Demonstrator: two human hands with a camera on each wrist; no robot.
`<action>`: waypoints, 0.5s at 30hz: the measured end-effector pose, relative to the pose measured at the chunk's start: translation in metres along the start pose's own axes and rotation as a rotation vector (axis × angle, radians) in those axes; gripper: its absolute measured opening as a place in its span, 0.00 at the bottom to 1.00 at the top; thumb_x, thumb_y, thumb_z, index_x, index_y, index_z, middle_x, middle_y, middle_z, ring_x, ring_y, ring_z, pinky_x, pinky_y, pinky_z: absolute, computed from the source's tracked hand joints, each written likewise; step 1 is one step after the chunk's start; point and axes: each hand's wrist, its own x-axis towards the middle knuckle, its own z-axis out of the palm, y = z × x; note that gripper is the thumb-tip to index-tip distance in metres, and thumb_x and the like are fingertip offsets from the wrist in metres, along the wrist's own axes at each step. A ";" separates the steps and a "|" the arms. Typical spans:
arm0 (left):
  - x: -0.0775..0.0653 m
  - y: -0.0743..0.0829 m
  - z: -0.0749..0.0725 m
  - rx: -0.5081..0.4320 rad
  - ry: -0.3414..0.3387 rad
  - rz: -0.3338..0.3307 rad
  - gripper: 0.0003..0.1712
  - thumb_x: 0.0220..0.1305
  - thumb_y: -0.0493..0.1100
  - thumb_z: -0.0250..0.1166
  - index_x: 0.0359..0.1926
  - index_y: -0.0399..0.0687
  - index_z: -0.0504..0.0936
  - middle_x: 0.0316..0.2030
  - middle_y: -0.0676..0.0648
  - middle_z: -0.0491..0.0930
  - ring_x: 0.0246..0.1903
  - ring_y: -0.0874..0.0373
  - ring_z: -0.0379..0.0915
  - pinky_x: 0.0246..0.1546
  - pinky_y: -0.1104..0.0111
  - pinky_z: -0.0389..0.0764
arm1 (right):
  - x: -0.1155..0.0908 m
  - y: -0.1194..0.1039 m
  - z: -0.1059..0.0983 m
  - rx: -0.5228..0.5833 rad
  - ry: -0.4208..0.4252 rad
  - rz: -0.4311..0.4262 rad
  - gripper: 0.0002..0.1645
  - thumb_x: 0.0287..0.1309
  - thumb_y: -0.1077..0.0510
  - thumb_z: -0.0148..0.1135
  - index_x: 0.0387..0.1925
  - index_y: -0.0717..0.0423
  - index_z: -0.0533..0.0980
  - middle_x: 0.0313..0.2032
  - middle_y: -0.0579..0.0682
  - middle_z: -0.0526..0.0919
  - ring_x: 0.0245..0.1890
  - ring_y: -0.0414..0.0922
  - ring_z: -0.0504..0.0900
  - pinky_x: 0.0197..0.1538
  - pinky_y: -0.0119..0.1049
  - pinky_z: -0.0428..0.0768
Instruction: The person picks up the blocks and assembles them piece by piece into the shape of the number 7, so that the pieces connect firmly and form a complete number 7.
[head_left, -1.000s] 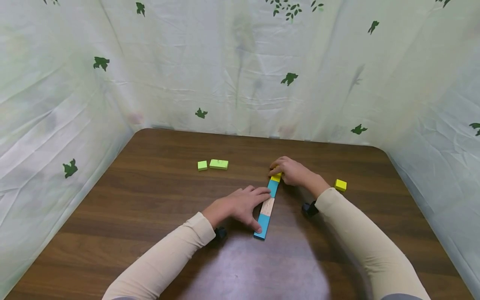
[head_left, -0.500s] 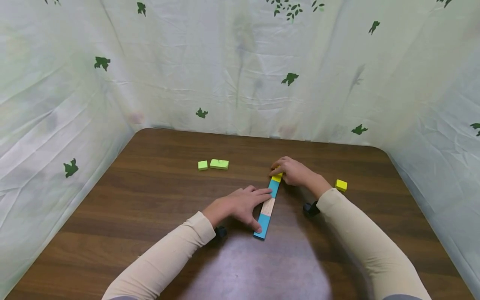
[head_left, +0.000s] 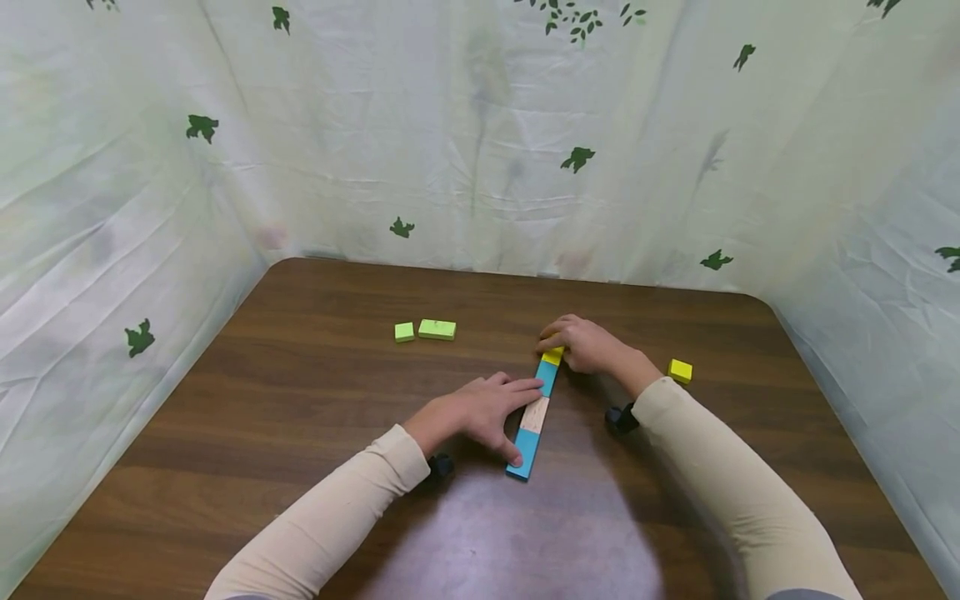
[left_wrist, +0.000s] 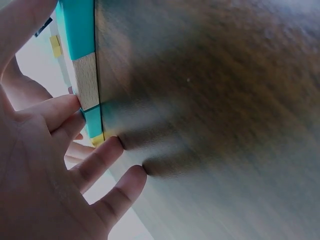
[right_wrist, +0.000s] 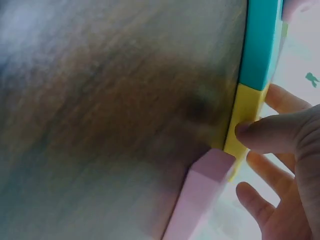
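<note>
touching a row of blocks (head_left: 534, 414) on the table (head_left: 225, 417)

spread fingers on the left hand (head_left: 483, 410), its thumb on the near blue block (head_left: 529, 450) and a fingertip at the far blue block (head_left: 548, 377); a pale wooden block (head_left: 535, 412) sits between the two; the right hand (head_left: 588, 343) pinches the yellow block (head_left: 553, 356), next in the row, between thumb and finger; a pink block (right_wrist: 200, 195) seems to touch its end, though blur hides the contact
</note>
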 end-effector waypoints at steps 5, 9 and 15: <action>0.000 0.000 0.000 -0.007 0.004 -0.002 0.58 0.51 0.67 0.72 0.78 0.61 0.54 0.79 0.61 0.48 0.72 0.51 0.54 0.69 0.54 0.65 | -0.010 0.001 -0.014 0.005 0.029 0.032 0.29 0.55 0.71 0.54 0.56 0.50 0.82 0.59 0.56 0.80 0.64 0.59 0.73 0.63 0.57 0.74; 0.000 -0.001 -0.001 -0.006 0.012 -0.006 0.58 0.50 0.67 0.73 0.78 0.61 0.55 0.78 0.61 0.49 0.72 0.52 0.54 0.69 0.54 0.65 | -0.026 0.011 -0.028 0.016 0.075 0.062 0.27 0.53 0.70 0.59 0.56 0.56 0.81 0.58 0.59 0.80 0.62 0.59 0.74 0.62 0.56 0.75; 0.001 -0.001 0.001 -0.002 0.012 -0.007 0.58 0.50 0.67 0.73 0.77 0.61 0.56 0.78 0.62 0.49 0.72 0.52 0.54 0.69 0.53 0.65 | -0.059 0.029 -0.043 -0.028 0.123 0.054 0.22 0.55 0.73 0.60 0.52 0.58 0.83 0.55 0.58 0.83 0.60 0.59 0.76 0.62 0.57 0.74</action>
